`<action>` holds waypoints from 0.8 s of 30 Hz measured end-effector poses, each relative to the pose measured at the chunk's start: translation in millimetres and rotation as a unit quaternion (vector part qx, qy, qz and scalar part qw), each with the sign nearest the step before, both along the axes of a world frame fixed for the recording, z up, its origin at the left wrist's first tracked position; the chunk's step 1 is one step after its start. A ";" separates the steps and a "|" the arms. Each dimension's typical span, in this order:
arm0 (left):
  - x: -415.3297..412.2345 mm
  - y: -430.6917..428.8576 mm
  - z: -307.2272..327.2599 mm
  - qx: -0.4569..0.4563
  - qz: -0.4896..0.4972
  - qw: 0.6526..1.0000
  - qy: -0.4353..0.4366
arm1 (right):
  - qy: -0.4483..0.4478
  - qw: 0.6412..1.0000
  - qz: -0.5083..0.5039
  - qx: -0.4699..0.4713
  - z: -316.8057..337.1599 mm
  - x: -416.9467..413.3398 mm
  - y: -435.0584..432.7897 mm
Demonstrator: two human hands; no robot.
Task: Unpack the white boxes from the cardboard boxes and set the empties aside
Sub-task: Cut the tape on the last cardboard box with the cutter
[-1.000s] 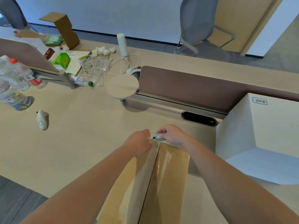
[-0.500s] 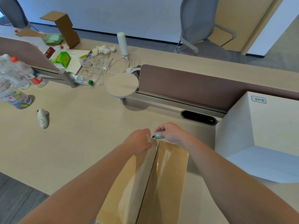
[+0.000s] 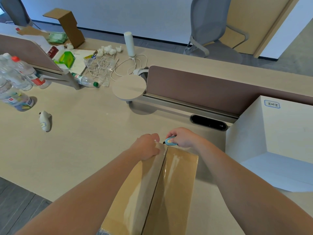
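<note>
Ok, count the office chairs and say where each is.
2. One grey chair stands beyond the desk at upper right; a second chair is cut off at the top left corner. Others may be out of frame.

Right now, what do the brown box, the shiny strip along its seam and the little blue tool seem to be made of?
Box: cardboard, matte brown, with stiff flaps. Strip: likely clear plastic tape, glossy, showing white glare streaks. Blue tool: probably hard plastic, smooth light-blue shell with a yellow spot; its dark tip's material is unclear.
</note>
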State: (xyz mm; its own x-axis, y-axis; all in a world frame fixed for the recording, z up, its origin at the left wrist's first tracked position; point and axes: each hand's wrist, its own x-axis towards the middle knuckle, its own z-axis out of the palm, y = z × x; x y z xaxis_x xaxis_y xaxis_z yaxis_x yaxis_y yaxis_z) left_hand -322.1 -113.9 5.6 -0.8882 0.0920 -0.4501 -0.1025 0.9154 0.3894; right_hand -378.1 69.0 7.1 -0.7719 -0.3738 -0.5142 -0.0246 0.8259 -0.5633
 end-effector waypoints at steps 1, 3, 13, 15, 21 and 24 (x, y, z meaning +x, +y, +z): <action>-0.1 -0.1 -0.3 0.005 0.002 1.000 -0.001 | 0.000 1.000 0.000 -0.001 0.7 -0.2 0.3; -0.6 0.0 -0.5 0.007 0.000 1.000 -0.002 | 0.002 1.000 -0.008 -0.011 0.7 -0.2 -0.5; -0.8 2.0 1.1 0.001 -0.011 1.000 -0.003 | 0.001 1.000 -0.021 -0.015 -3.4 1.4 -6.3; -0.7 2.5 1.6 -0.001 -0.011 1.000 -0.006 | 0.000 1.000 -0.021 -0.017 -2.6 1.6 -7.5; 0.0 3.9 3.8 -0.005 -0.002 1.000 -0.015 | 0.001 0.999 -0.031 -0.025 -3.6 5.5 -5.2; 0.2 5.5 4.7 -0.006 0.003 1.000 -0.020 | 0.007 0.999 -0.030 -0.024 -4.6 6.0 -5.6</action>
